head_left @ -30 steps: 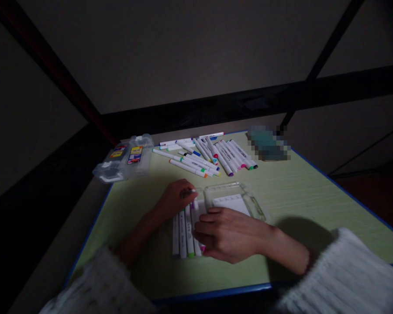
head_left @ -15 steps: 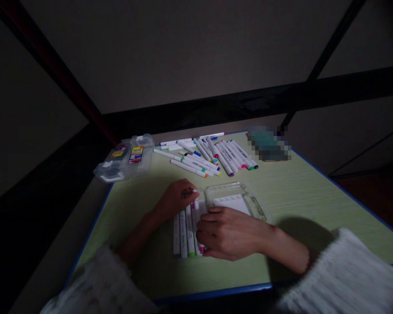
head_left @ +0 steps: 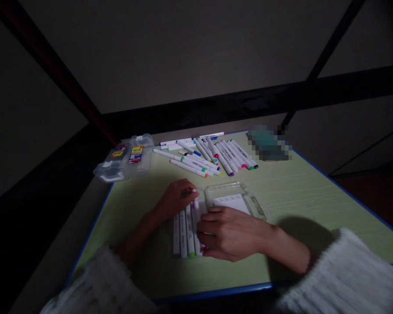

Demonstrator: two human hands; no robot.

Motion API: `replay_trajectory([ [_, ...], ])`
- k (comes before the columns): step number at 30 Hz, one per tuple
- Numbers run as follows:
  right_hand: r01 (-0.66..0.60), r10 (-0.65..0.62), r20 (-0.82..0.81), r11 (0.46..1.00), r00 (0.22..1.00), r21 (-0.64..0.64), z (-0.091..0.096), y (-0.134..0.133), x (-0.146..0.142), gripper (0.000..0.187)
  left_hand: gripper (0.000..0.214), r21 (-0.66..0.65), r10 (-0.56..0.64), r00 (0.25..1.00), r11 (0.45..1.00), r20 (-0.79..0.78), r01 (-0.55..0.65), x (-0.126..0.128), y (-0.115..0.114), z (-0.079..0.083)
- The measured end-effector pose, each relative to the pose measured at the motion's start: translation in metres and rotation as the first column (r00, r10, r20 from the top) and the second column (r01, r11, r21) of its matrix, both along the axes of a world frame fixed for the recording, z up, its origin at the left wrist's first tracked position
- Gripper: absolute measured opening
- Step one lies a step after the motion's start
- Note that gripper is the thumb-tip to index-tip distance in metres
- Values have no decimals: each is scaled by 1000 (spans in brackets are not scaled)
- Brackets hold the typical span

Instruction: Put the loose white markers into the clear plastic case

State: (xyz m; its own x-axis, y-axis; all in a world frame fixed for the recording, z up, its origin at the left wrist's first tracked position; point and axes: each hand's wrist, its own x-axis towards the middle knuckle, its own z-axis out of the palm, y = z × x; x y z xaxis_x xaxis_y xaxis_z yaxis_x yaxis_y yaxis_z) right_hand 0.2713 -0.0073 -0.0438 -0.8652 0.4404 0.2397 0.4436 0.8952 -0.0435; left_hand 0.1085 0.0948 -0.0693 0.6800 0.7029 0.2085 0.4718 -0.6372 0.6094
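An open clear plastic case (head_left: 227, 186) lies on the table in front of me. Several white markers (head_left: 183, 233) are side by side in its left half, one with a green end toward me. My left hand (head_left: 175, 198) is closed at the far end of the row, thumb and fingers on the tip of a white marker (head_left: 197, 213). Curled over the near part of that marker is my right hand (head_left: 232, 233), its fingertips by a pink end that is mostly covered. A white insert (head_left: 232, 202) shows in the case's right half, partly behind my right hand.
Loose markers (head_left: 196, 163) with coloured ends are spread at the back of the table (head_left: 301, 196). More markers (head_left: 236, 155) lie in a row to their right. Another clear case with labels (head_left: 140, 168) sits at the back left edge. A blurred greenish object (head_left: 268, 144) is back right.
Both hands stay almost in place. My right fingers have shifted slightly, covering more of the pink marker end.
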Motion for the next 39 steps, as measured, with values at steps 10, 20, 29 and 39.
replay_trajectory([
  [10,22,-22,15,1000,1000,-2,0,2,2,31,8,0,1,1000,1000,2,-1,-1,-1,-1],
  [20,32,-32,-8,999,999,0,-1,1,3,31,8,-7,-1,1000,1000,-22,1,1,-3,2],
  [29,30,-29,6,999,1000,-17,2,1,2,28,10,-30,4,1000,1000,-13,-5,1,-2,2],
  [39,63,-60,40,996,997,-65,3,0,3,28,10,-35,5,1000,999,-12,-5,0,-2,1],
])
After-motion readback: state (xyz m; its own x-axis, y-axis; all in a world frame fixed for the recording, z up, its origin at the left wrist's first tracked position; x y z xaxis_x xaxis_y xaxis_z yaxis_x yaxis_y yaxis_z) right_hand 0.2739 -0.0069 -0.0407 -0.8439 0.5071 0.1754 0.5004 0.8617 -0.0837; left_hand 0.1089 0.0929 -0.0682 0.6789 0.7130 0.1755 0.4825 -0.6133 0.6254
